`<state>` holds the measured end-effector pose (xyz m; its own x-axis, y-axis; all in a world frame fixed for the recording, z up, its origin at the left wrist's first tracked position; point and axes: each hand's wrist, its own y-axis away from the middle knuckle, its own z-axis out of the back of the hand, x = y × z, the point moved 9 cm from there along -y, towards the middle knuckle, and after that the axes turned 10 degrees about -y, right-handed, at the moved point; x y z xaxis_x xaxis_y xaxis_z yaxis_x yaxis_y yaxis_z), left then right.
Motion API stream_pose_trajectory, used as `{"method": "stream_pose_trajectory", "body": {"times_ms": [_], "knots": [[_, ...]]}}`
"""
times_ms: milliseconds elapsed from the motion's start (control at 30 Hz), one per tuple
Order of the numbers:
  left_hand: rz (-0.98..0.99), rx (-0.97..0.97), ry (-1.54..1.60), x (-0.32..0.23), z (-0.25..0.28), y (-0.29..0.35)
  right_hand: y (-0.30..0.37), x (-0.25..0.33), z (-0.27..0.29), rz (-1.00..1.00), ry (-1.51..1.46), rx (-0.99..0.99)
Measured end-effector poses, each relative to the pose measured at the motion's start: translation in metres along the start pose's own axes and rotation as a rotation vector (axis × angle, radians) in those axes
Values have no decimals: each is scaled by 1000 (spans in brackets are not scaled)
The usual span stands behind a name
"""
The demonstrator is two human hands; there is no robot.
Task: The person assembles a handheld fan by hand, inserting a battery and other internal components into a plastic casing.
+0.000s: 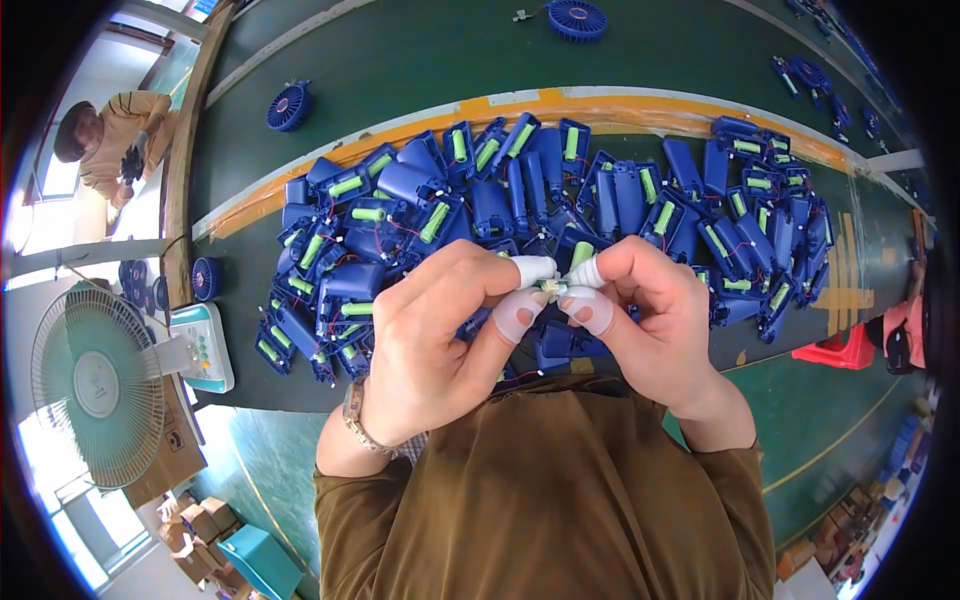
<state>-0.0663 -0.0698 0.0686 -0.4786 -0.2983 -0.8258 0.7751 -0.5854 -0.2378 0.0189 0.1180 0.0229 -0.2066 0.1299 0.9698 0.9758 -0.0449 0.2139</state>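
My left hand [430, 325] and my right hand [655, 320] meet in front of my chest, fingers bent and closed. Thumbs and forefingers, wrapped in white finger covers, pinch a small whitish connector [550, 287] from both sides. A bit of green shows beside it, too small to make out. Right behind the fingertips lies a green battery cell [582, 252] in a blue housing. Around and beyond both hands spreads a heap of blue plastic housings [492, 208], many with green cells and thin red wires. A metal watch band [358, 420] circles my left wrist.
Beyond a yellow-taped ledge [440, 117] runs a dark green surface with blue round fans [577, 20] on it. At the left stand a large desk fan [97, 380] and, farther back, another person [120, 145]. A red stool [838, 348] is at the right.
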Motion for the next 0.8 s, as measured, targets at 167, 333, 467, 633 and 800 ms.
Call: {"method": "stream_pose_trajectory", "body": {"times_ms": [167, 333, 467, 633, 800], "knots": [[12, 16, 11, 4, 1, -3, -2, 18, -3, 179, 97, -3], [-109, 99, -95, -8, 3, -10, -12, 1, 0, 107, -12, 31], [-93, 188, -103, -5, 0, -11, -17, -9, -3, 1, -271, 83], [-304, 138, -159, 5, -10, -29, -45, -18, 5, -59, -344, 166], [136, 54, -118, 126, -20, -120, -51, -41, 97, 207, 108, -303]]}}
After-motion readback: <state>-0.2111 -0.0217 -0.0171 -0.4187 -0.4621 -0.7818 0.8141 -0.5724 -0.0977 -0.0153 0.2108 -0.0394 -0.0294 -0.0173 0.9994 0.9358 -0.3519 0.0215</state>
